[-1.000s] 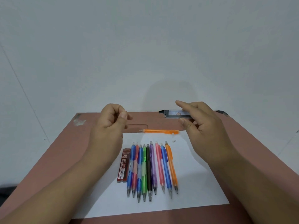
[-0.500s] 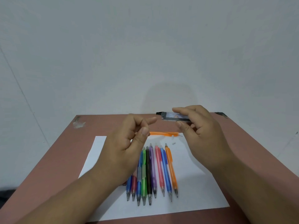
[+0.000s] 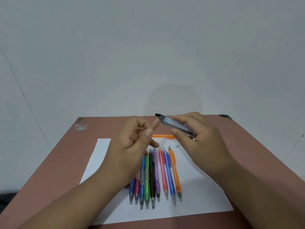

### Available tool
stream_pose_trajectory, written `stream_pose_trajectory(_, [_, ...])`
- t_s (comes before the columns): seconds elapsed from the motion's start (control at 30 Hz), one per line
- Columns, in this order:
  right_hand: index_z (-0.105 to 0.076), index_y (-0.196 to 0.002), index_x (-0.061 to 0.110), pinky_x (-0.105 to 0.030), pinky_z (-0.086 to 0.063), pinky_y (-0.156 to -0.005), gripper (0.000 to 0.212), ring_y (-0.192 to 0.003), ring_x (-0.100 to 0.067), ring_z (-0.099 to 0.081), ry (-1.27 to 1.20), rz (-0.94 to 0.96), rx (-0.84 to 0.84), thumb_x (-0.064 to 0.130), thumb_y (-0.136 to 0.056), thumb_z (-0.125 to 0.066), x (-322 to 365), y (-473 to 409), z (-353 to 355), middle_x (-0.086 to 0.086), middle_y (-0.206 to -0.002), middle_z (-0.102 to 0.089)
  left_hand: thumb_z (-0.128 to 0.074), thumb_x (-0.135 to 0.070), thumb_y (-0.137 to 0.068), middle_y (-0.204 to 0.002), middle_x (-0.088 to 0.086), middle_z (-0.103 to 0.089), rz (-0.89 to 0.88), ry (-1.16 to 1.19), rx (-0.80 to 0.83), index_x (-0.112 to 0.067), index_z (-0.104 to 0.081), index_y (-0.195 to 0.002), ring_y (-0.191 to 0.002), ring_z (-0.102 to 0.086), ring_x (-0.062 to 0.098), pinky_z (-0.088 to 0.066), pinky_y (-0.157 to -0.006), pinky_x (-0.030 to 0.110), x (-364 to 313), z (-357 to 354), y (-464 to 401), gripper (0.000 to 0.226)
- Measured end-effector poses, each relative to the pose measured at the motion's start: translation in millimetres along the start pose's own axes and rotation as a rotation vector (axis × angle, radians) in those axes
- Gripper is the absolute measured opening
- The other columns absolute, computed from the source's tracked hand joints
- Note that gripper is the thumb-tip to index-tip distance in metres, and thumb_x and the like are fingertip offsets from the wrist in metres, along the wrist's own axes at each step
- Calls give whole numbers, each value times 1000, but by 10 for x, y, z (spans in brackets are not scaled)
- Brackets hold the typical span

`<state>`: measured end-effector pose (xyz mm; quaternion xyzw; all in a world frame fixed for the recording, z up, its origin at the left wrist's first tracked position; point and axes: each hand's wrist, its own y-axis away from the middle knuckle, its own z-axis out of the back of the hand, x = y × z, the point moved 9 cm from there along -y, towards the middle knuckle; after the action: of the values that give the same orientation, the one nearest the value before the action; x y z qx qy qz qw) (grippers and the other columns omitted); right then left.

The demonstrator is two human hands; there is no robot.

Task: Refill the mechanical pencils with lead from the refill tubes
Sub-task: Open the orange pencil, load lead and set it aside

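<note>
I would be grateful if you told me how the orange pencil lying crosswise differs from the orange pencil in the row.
The crosswise orange pencil lies sideways along the paper's far edge; the row's orange pencil points its tip toward the person. The crosswise one lies alone and is partly hidden behind both hands; the row's one lies beside the blue pencil, fully visible. Both are translucent orange and rest on the paper, untouched.

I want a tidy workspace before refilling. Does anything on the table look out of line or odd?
One orange pencil lies crosswise beyond the neat pencil row, and a small white piece sits loose on the paper. The table has a scuffed patch at its far left corner.
</note>
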<state>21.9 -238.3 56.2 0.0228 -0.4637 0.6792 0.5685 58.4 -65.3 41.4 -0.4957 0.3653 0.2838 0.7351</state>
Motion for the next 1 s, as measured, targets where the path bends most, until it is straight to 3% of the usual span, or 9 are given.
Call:
stream_pose_trajectory(0.07, [-70, -116, 27, -10, -46, -73, 25, -95, -4, -58, -15, -19, 7, 22, -92, -73, 5, 18, -8, 15, -98, -63, -49, -43, -96, -108, -2, -72, 20, 5, 14, -42, -52, -82, -86, -75, 18, -52, -63, 33, -1, -20, -2, 14])
stream_pose_trajectory(0.2, [-70, -107, 36, -13, -49, -67, 23, -85, -5, -61, -72, -91, 34, 24, -88, -77, -26, 30, -34, 18, -89, -66, -46, -45, -99, -93, -10, -70, 23, -30, 42, -38, -52, -86, -85, -75, 15, -54, -62, 25, -4, -36, -1, 16])
stream_pose_trajectory(0.27, [-68, -110, 43, -13, -52, -68, 28, -88, -2, -62, -151, -179, 60, 26, -89, -75, -117, 34, -82, 22, -91, -68, -47, -44, -100, -107, -15, -72, 23, -6, 50, -38, -51, -86, -88, -75, 17, -55, -64, 27, -6, -38, -13, 15])
stream_pose_trajectory(0.37, [-67, -118, 42, -24, -58, -76, 34, -90, -4, -69, -423, -335, 82, 20, -93, -71, -240, 52, -197, 18, -101, -72, -47, -42, -97, -124, -17, -69, 38, 54, 17, -26, -50, -94, -88, -75, 19, -57, -65, 29, -10, 20, -39, 16])
stream_pose_trajectory(0.47, [-63, -122, 35, -33, -62, -79, 39, -87, -20, -76, -739, -428, 111, 13, -90, -69, -236, 70, -302, 3, -105, -75, -50, -35, -99, -123, -11, -71, 61, 112, -46, -13, -49, -97, -83, -74, 21, -58, -64, 29, 21, 112, -68, 23])
stream_pose_trajectory(0.57, [-61, -126, 34, -35, -62, -77, 46, -88, -29, -77, -873, -438, 161, 3, -92, -64, -200, 71, -350, 1, -103, -75, -50, -34, -92, -118, -6, -74, 103, 194, -124, -6, -47, -97, -79, -74, 24, -56, -61, 28, 84, 203, -87, 29])
stream_pose_trajectory(0.73, [-60, -123, 27, -40, -63, -74, 40, -88, -34, -76, -888, -448, 204, 2, -93, -66, -183, 88, -381, -1, -93, -72, -45, -16, -104, -112, -3, -76, 154, 227, -205, -8, -47, -94, -79, -75, 24, -54, -57, 26, 203, 309, -117, 12])
stream_pose_trajectory(0.83, [-59, -116, 26, -49, -63, -76, 37, -89, -35, -76, -773, -423, 188, 0, -92, -70, -182, 94, -370, 2, -98, -73, -44, -14, -105, -110, -3, -77, 170, 207, -221, -9, -47, -93, -77, -75, 23, -54, -57, 27, 245, 331, -127, 13])
stream_pose_trajectory(1.0, [-49, -133, 47, -46, -63, -77, 59, -91, -26, -76, -595, -352, 193, 10, -92, -72, -137, 82, -315, -1, -98, -75, -45, -15, -105, -109, -5, -77, 203, 147, -227, -7, -49, -95, -76, -74, 23, -55, -59, 28, 287, 333, -124, 13])
